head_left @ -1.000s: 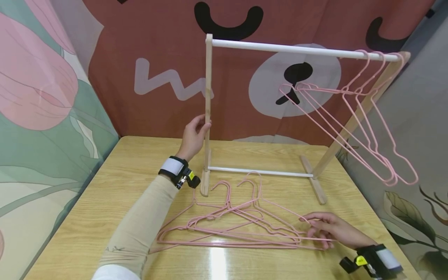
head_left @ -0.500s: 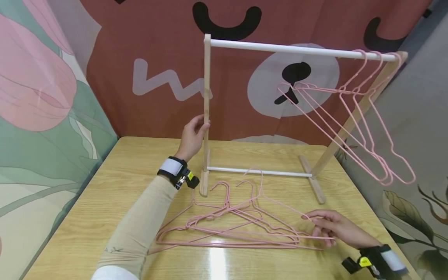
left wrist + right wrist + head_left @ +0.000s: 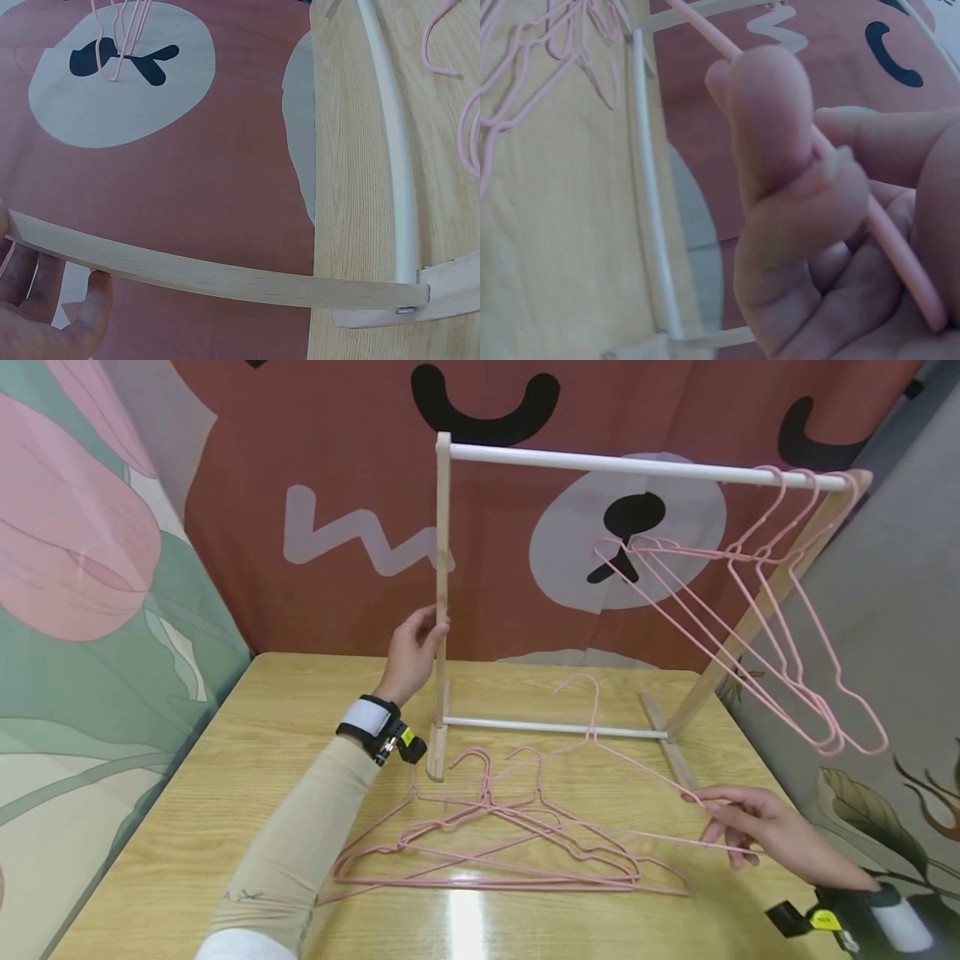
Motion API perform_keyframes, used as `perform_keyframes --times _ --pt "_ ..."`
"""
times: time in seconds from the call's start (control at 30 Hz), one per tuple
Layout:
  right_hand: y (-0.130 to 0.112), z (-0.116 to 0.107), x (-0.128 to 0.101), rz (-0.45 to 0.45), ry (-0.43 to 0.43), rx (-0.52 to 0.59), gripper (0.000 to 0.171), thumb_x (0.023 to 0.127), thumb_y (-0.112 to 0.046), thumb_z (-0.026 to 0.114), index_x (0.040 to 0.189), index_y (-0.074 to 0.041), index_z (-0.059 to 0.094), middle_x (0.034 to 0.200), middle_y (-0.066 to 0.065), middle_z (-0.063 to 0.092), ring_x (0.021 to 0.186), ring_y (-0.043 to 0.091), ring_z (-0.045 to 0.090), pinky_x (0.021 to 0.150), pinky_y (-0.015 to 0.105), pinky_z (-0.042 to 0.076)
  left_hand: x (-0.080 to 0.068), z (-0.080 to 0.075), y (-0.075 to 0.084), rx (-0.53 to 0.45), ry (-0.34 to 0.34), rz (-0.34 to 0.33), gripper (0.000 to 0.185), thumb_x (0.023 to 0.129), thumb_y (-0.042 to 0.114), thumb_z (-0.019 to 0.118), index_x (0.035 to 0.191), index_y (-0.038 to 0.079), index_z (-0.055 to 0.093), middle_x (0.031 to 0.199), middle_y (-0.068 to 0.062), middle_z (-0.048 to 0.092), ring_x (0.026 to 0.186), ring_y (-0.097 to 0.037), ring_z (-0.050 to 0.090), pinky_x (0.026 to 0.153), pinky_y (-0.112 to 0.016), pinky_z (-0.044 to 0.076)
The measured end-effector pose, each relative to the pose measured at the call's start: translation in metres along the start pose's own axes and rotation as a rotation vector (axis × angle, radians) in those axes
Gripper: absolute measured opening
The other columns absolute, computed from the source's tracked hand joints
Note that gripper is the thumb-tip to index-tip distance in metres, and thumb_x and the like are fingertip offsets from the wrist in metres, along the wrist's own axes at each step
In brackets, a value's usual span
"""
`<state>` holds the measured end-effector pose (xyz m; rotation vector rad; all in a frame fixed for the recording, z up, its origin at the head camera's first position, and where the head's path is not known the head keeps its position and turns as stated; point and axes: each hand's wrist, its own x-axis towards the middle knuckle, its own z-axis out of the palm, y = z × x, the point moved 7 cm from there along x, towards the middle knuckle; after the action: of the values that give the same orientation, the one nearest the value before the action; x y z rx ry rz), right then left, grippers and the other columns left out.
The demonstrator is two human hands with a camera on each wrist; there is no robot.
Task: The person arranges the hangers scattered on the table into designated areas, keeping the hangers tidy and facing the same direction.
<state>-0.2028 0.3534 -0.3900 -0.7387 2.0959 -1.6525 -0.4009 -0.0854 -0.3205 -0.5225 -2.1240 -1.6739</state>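
Observation:
A wooden rack [image 3: 444,568] with a white top rail [image 3: 637,464] stands on the table. My left hand [image 3: 414,652] grips its left upright [image 3: 195,274]. Three pink wire hangers [image 3: 780,610] hang at the rail's right end. Several more pink hangers [image 3: 495,835] lie in a pile on the table in front of the rack. My right hand [image 3: 757,831] pinches the shoulder of one pink hanger [image 3: 600,735] and holds it lifted off the pile, hook up. In the right wrist view the thumb and fingers are curled round its wire [image 3: 900,255].
The wooden table [image 3: 225,777] is hemmed in by patterned cloth walls at the left, back and right. The rack's feet [image 3: 678,760] and lower white rail [image 3: 555,727] sit across the table's far half.
My right hand has drawn one hanger out of the pile and raised it up and to the right. The left hand has stayed on the upright.

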Motion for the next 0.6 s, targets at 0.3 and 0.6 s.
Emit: perform_keyframes --times 0.3,0.6 --pt "-0.031 -0.01 -0.005 -0.069 0.173 -0.286 0.05 0.105 0.013 0.039 0.141 -0.014 0.061 0.088 0.008 0.075 0.054 0.017 0.063 0.039 0.034 0.045 -0.001 0.0 -0.001 0.001 -0.005 -0.002 0.035 0.105 0.014 0.057 0.136 -0.002 0.059 0.123 -0.021 0.066 0.111 -0.029 0.062 0.095 -0.042 0.052" --pt "-0.063 -0.02 -0.009 -0.045 0.4 -0.574 0.036 0.104 0.007 0.049 0.136 -0.002 0.062 0.082 0.0 0.074 0.052 0.016 0.062 0.041 0.03 0.042 0.0 -0.001 0.0 -0.024 -0.001 -0.006 0.035 0.104 0.014 0.058 0.135 -0.001 0.06 0.123 -0.021 0.065 0.112 -0.03 0.061 0.097 -0.044 0.052"
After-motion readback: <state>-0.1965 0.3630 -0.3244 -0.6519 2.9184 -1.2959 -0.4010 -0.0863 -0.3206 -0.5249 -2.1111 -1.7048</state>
